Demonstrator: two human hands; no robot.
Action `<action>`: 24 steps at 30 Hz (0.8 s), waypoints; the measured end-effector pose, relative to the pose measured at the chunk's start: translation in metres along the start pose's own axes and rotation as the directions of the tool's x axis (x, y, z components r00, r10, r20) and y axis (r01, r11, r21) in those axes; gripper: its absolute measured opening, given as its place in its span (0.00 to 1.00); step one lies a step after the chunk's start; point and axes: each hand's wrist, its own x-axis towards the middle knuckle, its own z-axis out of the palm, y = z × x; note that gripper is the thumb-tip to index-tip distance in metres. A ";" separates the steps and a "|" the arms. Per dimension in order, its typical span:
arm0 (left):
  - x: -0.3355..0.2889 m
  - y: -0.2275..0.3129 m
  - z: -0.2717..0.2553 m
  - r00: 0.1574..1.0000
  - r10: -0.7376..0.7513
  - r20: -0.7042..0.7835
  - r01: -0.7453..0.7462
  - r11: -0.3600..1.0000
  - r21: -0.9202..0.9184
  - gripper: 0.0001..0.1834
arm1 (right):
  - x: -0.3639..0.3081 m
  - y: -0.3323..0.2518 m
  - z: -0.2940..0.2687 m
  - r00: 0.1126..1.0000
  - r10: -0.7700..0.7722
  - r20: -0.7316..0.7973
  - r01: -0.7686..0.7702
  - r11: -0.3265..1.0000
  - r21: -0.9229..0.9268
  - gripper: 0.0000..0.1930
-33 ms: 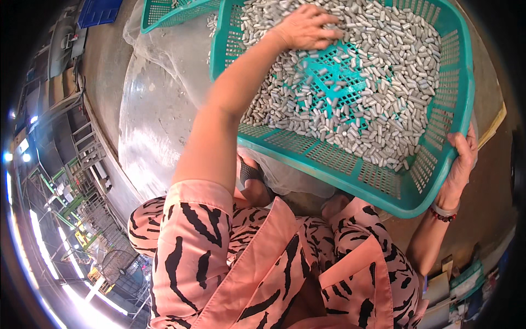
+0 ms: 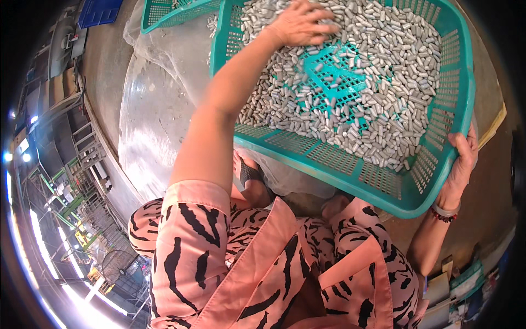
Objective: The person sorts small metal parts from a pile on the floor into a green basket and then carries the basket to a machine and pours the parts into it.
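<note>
One large teal basket [image 2: 329,164]; beyond its left side, one second basket [image 2: 183,17], partly visible. Two hands, apart: left hand [image 2: 304,24] spread inside its far part, right hand [image 2: 463,156] clamped on its right rim. Inside it, uncountably many gray pellets [image 2: 402,107].

Upper right of frame: large basket [image 2: 464,104] solid teal green, perforated sides in grid of small slots, floor in open diamond-like lattice. Small capsule-shaped pieces [image 2: 402,104] pale to mid grey, few bluish. Upper left: second basket [image 2: 181,20] same teal; container [image 2: 99,12] deep blue; plastic sheet [image 2: 145,126] translucent whitish. Lower centre: shirt [image 2: 183,257] salmon pink, black tiger stripes, cuff [image 2: 197,193] plain pink; trousers [image 2: 145,227] same stripes. Right: beaded bracelet [image 2: 445,217] dark red and black; strip [image 2: 493,127] yellow.
</note>
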 end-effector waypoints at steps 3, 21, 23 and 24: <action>-0.025 -0.015 -0.039 0.957 -0.287 0.051 0.279 0.952 0.123 0.26 | -0.001 0.001 0.002 1.000 -0.016 0.025 0.015 1.000 0.026 0.19; -0.026 0.128 -0.076 0.567 -0.742 0.357 0.809 0.420 -0.412 0.23 | 0.004 0.006 -0.007 0.995 -0.056 0.087 0.049 0.995 0.084 0.23; -0.008 0.164 -0.071 0.853 -0.403 0.331 0.515 0.556 -0.652 0.24 | 0.005 0.006 -0.007 0.997 -0.036 0.064 0.032 0.997 0.074 0.23; 0.008 0.181 -0.064 0.927 -0.305 0.217 0.368 0.640 -0.674 0.23 | 0.005 0.005 -0.007 0.998 -0.021 0.058 0.015 0.995 0.097 0.23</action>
